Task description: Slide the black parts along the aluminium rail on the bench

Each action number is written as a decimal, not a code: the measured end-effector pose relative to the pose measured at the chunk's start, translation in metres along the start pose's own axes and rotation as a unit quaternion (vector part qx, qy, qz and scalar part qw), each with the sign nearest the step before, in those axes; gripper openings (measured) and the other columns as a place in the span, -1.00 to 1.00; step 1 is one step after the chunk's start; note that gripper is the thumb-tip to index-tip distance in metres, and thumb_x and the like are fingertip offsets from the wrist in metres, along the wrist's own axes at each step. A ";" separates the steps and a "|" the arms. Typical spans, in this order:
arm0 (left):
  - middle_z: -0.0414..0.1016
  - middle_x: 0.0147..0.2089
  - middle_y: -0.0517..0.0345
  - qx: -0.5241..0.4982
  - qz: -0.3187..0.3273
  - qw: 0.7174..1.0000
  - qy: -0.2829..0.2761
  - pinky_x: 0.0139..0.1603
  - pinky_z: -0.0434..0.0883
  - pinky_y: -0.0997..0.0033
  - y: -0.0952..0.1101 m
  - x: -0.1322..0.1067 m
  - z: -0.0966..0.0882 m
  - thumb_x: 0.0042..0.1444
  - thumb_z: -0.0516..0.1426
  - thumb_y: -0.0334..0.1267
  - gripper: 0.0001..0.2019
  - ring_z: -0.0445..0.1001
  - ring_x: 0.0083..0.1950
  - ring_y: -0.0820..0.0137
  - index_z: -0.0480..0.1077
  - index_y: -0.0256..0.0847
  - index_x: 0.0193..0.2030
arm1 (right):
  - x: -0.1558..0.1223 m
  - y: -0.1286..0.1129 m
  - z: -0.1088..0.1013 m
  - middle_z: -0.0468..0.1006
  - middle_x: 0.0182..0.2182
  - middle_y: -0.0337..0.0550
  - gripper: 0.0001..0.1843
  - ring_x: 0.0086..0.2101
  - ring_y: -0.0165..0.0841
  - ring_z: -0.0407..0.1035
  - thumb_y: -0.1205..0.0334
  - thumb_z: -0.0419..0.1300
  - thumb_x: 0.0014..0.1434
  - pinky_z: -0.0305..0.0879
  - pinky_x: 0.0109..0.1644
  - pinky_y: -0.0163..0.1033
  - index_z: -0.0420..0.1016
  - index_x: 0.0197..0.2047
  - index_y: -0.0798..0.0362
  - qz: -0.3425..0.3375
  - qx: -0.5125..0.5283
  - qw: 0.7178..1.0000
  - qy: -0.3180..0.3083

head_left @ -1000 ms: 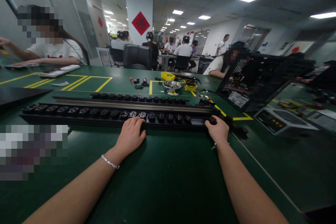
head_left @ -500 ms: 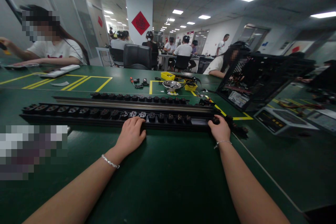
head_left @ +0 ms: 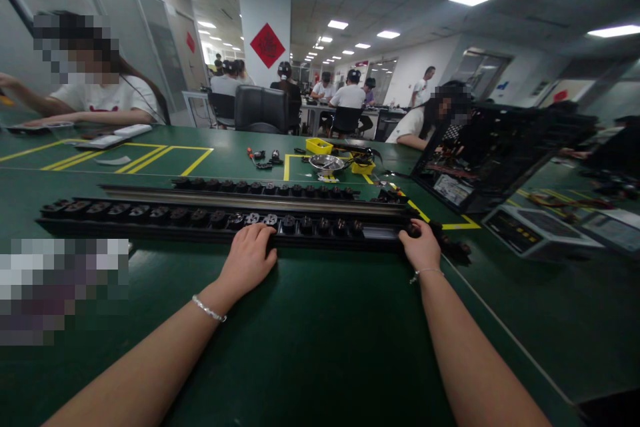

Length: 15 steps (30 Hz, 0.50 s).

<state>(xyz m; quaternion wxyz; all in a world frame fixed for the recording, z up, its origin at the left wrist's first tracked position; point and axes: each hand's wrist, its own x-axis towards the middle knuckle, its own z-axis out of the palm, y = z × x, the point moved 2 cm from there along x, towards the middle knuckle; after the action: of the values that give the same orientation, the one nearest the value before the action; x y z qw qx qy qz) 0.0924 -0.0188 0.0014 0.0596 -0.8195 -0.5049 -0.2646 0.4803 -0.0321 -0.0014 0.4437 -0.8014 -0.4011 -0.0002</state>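
A long black power strip (head_left: 150,231) lies across the green table, with a row of round black sockets (head_left: 177,215) along its channel. My left hand (head_left: 250,257) grips the strip's near edge around the middle, fingertips over the rim beside two lighter grey sockets (head_left: 270,220). At the strip's right end, my right hand (head_left: 423,247) is closed on a small dark socket (head_left: 414,230), mostly covered by the fingers. Between this hand and the last seated socket, a bare stretch of channel (head_left: 380,232) shows. Behind lies a metal-edged rail (head_left: 260,199) with another socket row (head_left: 255,187).
A metal bowl (head_left: 327,163), yellow bins (head_left: 319,145) and an orange-handled tool (head_left: 251,155) sit farther back. An open computer case (head_left: 495,160) and a grey box with a dark panel (head_left: 540,230) stand at right. Co-workers sit across the table, left and right.
My right hand has shifted very slightly to the right and down. The left hand keeps its hold on the strip, which has barely moved.
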 end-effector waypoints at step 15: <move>0.34 0.01 -0.05 -0.005 0.005 1.000 0.004 0.13 0.23 0.03 0.000 -0.001 0.000 0.07 0.03 -0.27 -0.66 0.27 0.09 0.13 0.28 -0.19 0.02 | 0.006 0.010 -0.001 0.51 -0.20 -0.07 -0.52 -0.24 -0.22 0.38 0.12 0.15 -0.11 0.26 -0.06 -0.10 0.43 -0.06 0.04 0.012 -0.013 1.000 0.020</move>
<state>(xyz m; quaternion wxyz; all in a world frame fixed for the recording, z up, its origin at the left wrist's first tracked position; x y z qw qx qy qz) 0.0923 -0.0194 0.0014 0.0588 -0.8209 -0.4994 -0.2705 0.4918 -0.0317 -0.0059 0.4410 -0.8118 -0.3823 -0.0160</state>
